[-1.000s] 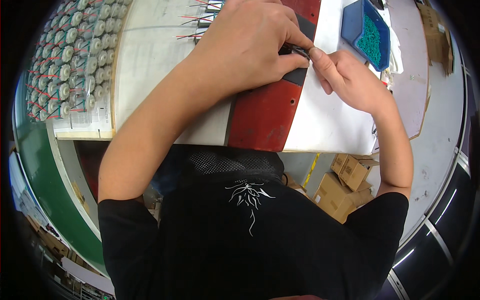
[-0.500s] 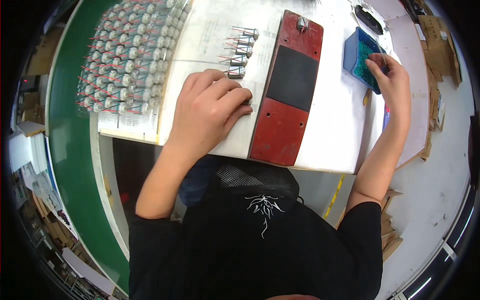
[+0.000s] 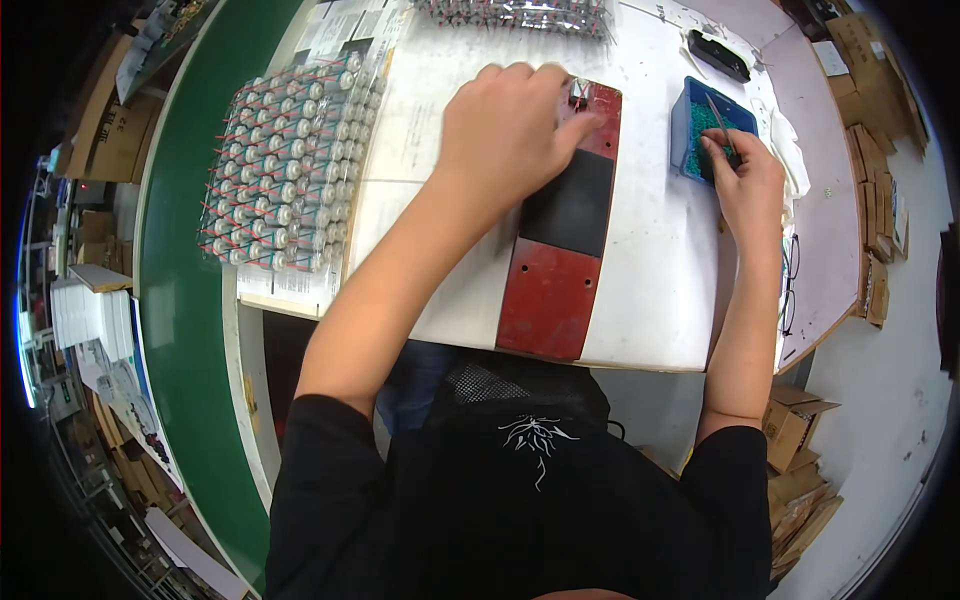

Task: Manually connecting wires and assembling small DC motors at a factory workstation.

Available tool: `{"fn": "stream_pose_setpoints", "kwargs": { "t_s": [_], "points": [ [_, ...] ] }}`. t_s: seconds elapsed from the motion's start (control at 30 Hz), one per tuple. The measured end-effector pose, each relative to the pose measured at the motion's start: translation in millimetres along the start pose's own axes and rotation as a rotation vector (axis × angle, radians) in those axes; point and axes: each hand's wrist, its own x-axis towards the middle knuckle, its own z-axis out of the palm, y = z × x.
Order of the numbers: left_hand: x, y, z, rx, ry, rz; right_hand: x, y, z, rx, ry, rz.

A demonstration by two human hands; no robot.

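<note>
My left hand (image 3: 510, 125) reaches over the far end of a long red board (image 3: 548, 310) with a black pad (image 3: 565, 210) at its middle. Its thumb stretches away from the fingers, whose tips are hidden beneath the hand. A small metallic piece (image 3: 578, 97) on the board's far end shows beside this hand. My right hand (image 3: 748, 172) is closed round a slim metal tool (image 3: 716, 112) with a dark grip; its exact kind is unclear. That hand is over the near side of a blue bin (image 3: 680, 140) filled with small green pieces (image 3: 712, 120).
Rows of round white parts with red and green wires (image 3: 290, 165) lie on the left of the white table (image 3: 650, 270). More wired parts (image 3: 520, 12) sit at the far edge. A black tray-like object (image 3: 718, 55) lies beyond the bin, and eyeglasses (image 3: 791, 285) lie at the right.
My left hand has moved from the table left of the board to its far end, covering the row of small wired parts. My right hand stays at the bin with its tool. The view has shifted.
</note>
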Motion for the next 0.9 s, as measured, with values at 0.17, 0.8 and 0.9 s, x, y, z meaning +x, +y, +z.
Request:
{"fn": "stream_pose_setpoints", "kwargs": {
  "t_s": [0.17, 0.8, 0.9],
  "points": [
    [36.3, 2.7, 40.2, 0.131, -0.178, -0.08, -1.1, -0.4, -0.6, 0.102, 0.027, 0.057],
    [-49.0, 8.3, -14.2, -0.543, -0.03, 0.138, -22.9, -43.7, -9.9, 0.962, -0.235, 0.181],
    [-55.0, 6.7, -13.0, -0.64, -0.024, 0.091, -43.9, -72.8, 4.3, 1.059, -0.485, 0.086]
  ]
}}
